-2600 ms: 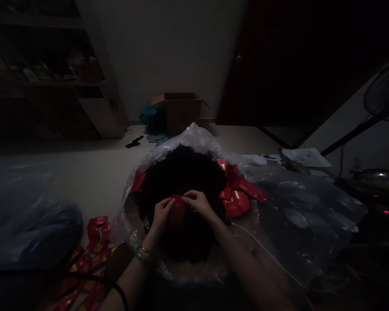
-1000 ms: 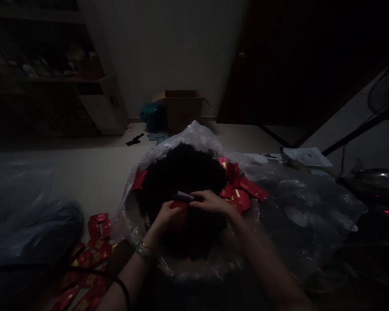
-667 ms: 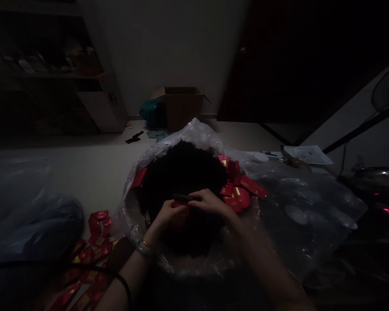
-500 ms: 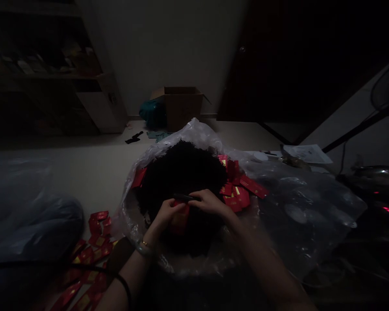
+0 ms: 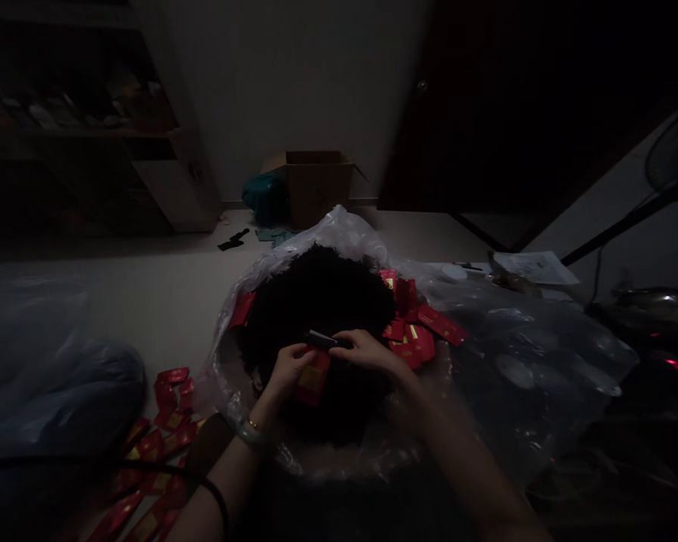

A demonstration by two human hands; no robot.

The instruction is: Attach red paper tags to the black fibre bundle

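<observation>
My left hand [image 5: 287, 369] pinches the top of a small red packet [image 5: 312, 382], which hangs below the fingers with its gold patch showing. In my right hand [image 5: 368, 351] is a slim dark tool [image 5: 322, 340] with a pale strip along it; its exact kind is unclear in the dim light. The tool lies across the packet's upper edge, though I cannot tell whether it clamps it. Beneath both hands spreads a heap of black, crumbly loose material [image 5: 328, 293], inside a clear plastic bag [image 5: 347, 223] with its mouth wide open.
Several red packets [image 5: 421, 342] lie on the bag's right side, and more red packets [image 5: 161, 440] are scattered at lower left. Clear plastic sheeting [image 5: 520, 354] covers the right. Behind stand a cardboard box [image 5: 320, 192] and a teal bag [image 5: 265, 197]. A dark cable [image 5: 118, 461] crosses lower left.
The dark tool has turned so that its pale strip shows. The red packet's front now shows more plainly below it. Both hands have hardly moved.
</observation>
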